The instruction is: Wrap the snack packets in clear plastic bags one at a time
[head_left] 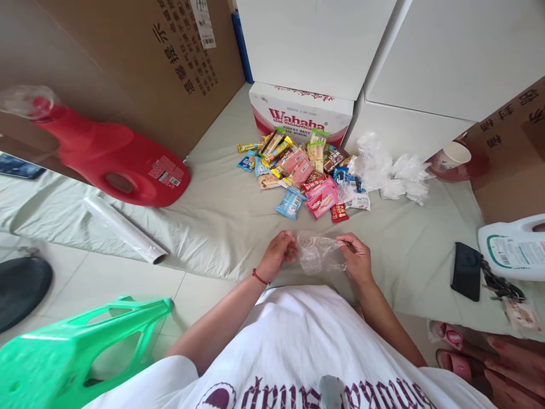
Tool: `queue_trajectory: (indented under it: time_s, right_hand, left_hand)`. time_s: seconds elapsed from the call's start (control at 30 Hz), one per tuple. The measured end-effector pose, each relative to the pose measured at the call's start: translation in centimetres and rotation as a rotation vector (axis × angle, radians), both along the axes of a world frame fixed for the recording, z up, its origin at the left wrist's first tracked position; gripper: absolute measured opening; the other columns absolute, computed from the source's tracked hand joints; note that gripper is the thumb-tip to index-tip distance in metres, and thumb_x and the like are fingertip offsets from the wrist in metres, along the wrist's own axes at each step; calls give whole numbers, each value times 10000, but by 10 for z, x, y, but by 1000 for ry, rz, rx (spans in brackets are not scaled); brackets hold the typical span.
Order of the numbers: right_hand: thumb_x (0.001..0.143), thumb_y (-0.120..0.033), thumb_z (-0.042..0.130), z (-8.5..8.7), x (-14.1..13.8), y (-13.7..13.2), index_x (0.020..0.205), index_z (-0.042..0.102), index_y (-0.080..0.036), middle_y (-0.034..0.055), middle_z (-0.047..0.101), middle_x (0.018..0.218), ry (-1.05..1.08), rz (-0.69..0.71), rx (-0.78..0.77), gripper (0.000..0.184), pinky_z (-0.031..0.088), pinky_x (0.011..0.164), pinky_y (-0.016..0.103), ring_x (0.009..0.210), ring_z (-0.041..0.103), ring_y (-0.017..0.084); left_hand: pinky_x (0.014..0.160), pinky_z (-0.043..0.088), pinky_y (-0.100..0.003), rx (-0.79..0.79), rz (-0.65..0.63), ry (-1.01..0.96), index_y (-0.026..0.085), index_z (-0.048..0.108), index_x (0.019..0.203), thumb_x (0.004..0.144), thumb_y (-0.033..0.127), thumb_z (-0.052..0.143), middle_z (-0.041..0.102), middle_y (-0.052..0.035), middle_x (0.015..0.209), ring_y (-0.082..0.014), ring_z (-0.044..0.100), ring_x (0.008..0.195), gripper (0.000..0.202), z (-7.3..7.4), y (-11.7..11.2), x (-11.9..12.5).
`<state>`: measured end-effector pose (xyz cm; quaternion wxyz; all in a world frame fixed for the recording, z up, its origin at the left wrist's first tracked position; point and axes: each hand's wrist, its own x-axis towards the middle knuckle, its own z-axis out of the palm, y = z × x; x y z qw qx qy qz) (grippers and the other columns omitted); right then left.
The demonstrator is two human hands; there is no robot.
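Between my two hands a clear plastic bag point(321, 253) hangs, thin and crumpled. Its right edge is pinched in the closed fingers of my right hand point(356, 255). My left hand point(279, 254), with a red cord at the wrist, has its fingers curled at the bag's left edge. Just beyond lies a pile of wrapped snacks: a pink wafer packet point(322, 197), a light blue packet point(290, 203) and a small red packet point(339, 213) are nearest to me. A heap of crumpled clear bags point(378, 165) lies to the right of the snacks.
A white Wahaha carton point(302, 108) stands behind the snacks. On the left are a large red jug point(128, 153), a plastic-wrapped roll point(128, 230) and a green stool point(85, 341). A paper cup point(452, 156), black phone point(466, 271) and white jug point(515, 247) are on the right.
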<state>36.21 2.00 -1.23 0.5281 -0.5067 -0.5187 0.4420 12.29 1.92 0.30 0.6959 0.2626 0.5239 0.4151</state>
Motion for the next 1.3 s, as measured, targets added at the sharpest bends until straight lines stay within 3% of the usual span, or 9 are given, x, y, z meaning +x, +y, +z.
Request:
queue_trajectory:
  time_s: [0.17,0.3,0.43,0.53,0.6,0.77,0.93,1.1,1.3]
  right_hand:
    - [872,-315,730,2,-8,-2,953,786,-265,13,691,907,21,20,-8,111,487,801,300,856,614,167]
    - [832,-348,771,3,-6,-3,949,777,-245,10,684,868,134,-95,-94,156,473,747,285,781,585,151]
    - [789,-388,803,5,0,-4,942,754,-232,-13,637,770,256,-184,-200,224,449,680,263,688,537,125]
    - [753,-423,821,6,-1,-3,927,734,-228,-21,620,734,294,-210,-256,275,450,653,262,662,527,124]
    - [730,-434,835,5,-3,-2,932,726,-227,-22,620,734,318,-225,-276,308,447,633,259,649,524,121]
    - [732,-414,844,-2,6,-1,934,736,-225,-23,631,763,333,-256,-250,297,436,625,247,654,517,109]
    - [698,-407,870,-7,25,-2,907,750,-219,-26,625,759,340,-319,-269,305,451,653,245,668,512,106]
    - [695,-426,857,-11,24,-3,911,739,-215,-25,619,749,323,-304,-296,324,455,649,262,664,512,119]
    - [701,-420,842,-13,25,-3,920,731,-208,-25,625,771,278,-317,-292,325,453,654,264,663,508,118]
  left_hand:
    - [662,523,-261,16,-95,144,189,576,886,587,278,903,635,1,898,-134,656,754,452,-9,-4,22]
    - [716,557,-317,52,-10,198,196,544,888,654,187,796,606,4,852,-157,666,768,343,-22,-2,20]
    - [744,537,-321,571,-37,629,205,615,1014,816,260,690,610,-70,1060,-183,631,903,219,-20,-12,5]
    - [905,505,-396,1012,-351,813,230,650,1232,887,361,679,617,-117,1203,-249,592,1093,370,-18,-20,7]
    - [960,456,-438,1136,-519,919,260,659,1281,917,363,664,650,-118,1215,-269,576,1133,379,-21,-20,16]
    - [911,433,-424,1071,-580,929,225,744,944,1005,268,523,715,-77,891,-227,591,979,233,-37,-5,24]
    - [829,485,-350,982,-426,843,189,705,968,1014,262,471,672,-80,888,-207,565,916,249,-34,-2,1]
    - [903,450,-406,1231,-646,986,257,702,1185,971,295,567,676,-112,1164,-235,579,1031,256,-31,-10,15]
    - [850,478,-365,1078,-628,862,204,715,959,1021,241,452,698,-77,893,-197,586,885,273,-39,2,29]
